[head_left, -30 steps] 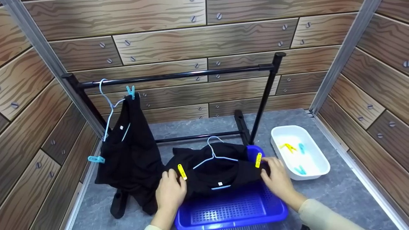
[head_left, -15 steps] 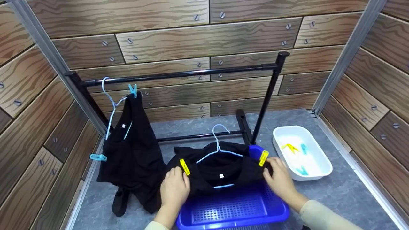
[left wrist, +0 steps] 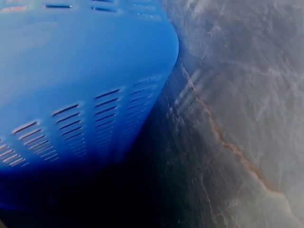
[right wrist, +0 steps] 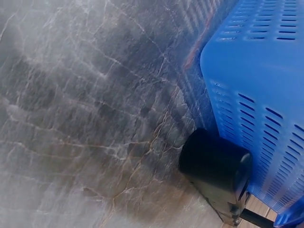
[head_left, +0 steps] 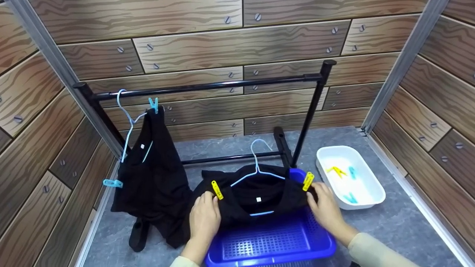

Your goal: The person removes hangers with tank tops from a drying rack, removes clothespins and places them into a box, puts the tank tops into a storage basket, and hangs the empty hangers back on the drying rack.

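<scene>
A black top [head_left: 259,218] on a light blue wire hanger [head_left: 256,167] is spread over the blue basket [head_left: 267,241] in the head view. My left hand [head_left: 205,215] grips its left shoulder, just below a yellow clothespin [head_left: 217,190]. At the other shoulder my right hand [head_left: 326,207] grips the fabric beside a second yellow clothespin [head_left: 308,181]. The hanger's hook points up at the neck opening. Neither hand shows in its wrist view; the basket's slotted side [left wrist: 85,57] appears in the left one and again [right wrist: 261,71] in the right.
A black rack [head_left: 207,87] stands behind, with another black garment [head_left: 152,174] on a hanger at its left, held by blue clothespins [head_left: 112,183]. To the right, a white tub [head_left: 371,178] contains yellow and blue clothespins. The rack's foot [right wrist: 216,171] sits by the basket.
The hanger's hook has risen upright and shifted right in the neck opening. Both hands have moved slightly right with the top and its yellow clothespins, still gripping the shoulders.
</scene>
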### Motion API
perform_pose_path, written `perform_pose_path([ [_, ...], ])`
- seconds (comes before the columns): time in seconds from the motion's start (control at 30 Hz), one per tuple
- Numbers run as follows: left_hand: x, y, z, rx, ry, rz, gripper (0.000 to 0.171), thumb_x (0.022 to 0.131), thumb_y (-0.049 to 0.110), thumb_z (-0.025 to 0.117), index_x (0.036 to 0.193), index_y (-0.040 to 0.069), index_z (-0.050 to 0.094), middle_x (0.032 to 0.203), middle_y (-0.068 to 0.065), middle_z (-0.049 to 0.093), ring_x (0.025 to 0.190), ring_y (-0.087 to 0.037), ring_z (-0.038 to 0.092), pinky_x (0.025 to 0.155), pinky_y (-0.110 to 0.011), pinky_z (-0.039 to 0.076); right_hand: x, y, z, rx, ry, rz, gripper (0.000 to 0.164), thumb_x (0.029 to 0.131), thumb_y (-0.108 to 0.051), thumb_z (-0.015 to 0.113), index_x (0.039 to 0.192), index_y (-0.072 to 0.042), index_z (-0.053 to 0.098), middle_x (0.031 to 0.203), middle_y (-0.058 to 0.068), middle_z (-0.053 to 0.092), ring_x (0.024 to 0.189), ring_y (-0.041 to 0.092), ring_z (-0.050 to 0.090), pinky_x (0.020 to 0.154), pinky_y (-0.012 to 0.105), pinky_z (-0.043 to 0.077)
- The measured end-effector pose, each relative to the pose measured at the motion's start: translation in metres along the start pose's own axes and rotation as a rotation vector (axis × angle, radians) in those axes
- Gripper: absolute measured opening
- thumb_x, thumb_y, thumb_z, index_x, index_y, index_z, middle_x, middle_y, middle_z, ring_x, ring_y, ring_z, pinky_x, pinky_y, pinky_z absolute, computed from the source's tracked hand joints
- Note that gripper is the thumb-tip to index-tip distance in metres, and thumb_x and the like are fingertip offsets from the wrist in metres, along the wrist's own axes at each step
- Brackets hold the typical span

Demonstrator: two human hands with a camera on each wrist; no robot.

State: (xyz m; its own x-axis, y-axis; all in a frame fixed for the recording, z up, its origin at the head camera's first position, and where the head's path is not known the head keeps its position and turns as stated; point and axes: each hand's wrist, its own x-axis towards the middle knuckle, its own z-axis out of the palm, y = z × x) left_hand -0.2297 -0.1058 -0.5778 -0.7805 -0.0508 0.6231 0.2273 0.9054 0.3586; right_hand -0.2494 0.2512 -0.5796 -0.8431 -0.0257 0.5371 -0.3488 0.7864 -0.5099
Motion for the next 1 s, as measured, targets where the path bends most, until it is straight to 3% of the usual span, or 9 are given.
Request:
perform_pose_path([
  [0.23,-0.002,0.001,0.000,0.017,0.019,0.011,0.017,0.092,0.024,0.051,0.087,0.007,0.053,0.075,-0.004,0.054,0.069,-0.026,0.053,0.058,-0.040,0.042,0.004,-0.004,-0.005,0.047,-0.042,0.046,0.036,0.080,-0.004,0.062,0.113,0.009,0.054,0.113,0.021,0.054,0.107,0.036,0.050,0.095,0.048,0.035],
  [0.47,-0.002,0.002,-0.001,0.019,0.016,0.016,0.016,0.093,0.023,0.048,0.089,0.007,0.053,0.076,-0.004,0.053,0.067,-0.026,0.052,0.057,-0.039,0.042,0.021,-0.013,-0.014,0.247,-0.061,0.201,0.034,0.092,-0.017,0.055,0.121,0.001,0.053,0.107,0.014,0.061,0.105,0.028,0.054,0.093,0.041,0.037],
  [0.6,-0.001,0.002,0.000,0.019,0.023,0.020,0.017,0.093,0.023,0.048,0.089,0.007,0.053,0.075,-0.004,0.053,0.067,-0.026,0.052,0.057,-0.039,0.042,0.029,-0.016,-0.014,0.301,-0.075,0.268,0.038,0.096,-0.027,0.048,0.124,-0.002,0.052,0.105,0.011,0.063,0.100,0.021,0.057,0.088,0.033,0.040],
  [0.7,-0.002,0.002,0.000,0.015,0.022,0.020,0.017,0.093,0.023,0.048,0.089,0.007,0.053,0.075,-0.004,0.054,0.067,-0.026,0.052,0.057,-0.039,0.042,0.034,-0.017,-0.012,0.326,-0.094,0.287,0.040,0.096,-0.030,0.045,0.126,-0.003,0.052,0.107,0.011,0.063,0.100,0.019,0.056,0.086,0.029,0.041],
  [0.9,-0.002,0.002,0.001,0.018,0.031,0.029,0.016,0.092,0.023,0.049,0.088,0.008,0.052,0.074,-0.004,0.052,0.066,-0.025,0.052,0.056,-0.039,0.042,0.041,-0.019,-0.010,0.329,-0.104,0.268,0.043,0.098,-0.033,0.041,0.129,-0.004,0.050,0.114,0.013,0.062,0.108,0.023,0.055,0.093,0.036,0.039],
  [1.0,-0.002,0.002,0.002,0.018,0.037,0.038,0.017,0.092,0.023,0.050,0.087,0.007,0.052,0.073,-0.004,0.052,0.066,-0.026,0.051,0.056,-0.039,0.042,0.043,-0.019,-0.006,0.350,-0.073,0.267,0.039,0.098,-0.029,0.040,0.126,-0.004,0.053,0.108,0.011,0.065,0.103,0.021,0.058,0.091,0.027,0.039],
])
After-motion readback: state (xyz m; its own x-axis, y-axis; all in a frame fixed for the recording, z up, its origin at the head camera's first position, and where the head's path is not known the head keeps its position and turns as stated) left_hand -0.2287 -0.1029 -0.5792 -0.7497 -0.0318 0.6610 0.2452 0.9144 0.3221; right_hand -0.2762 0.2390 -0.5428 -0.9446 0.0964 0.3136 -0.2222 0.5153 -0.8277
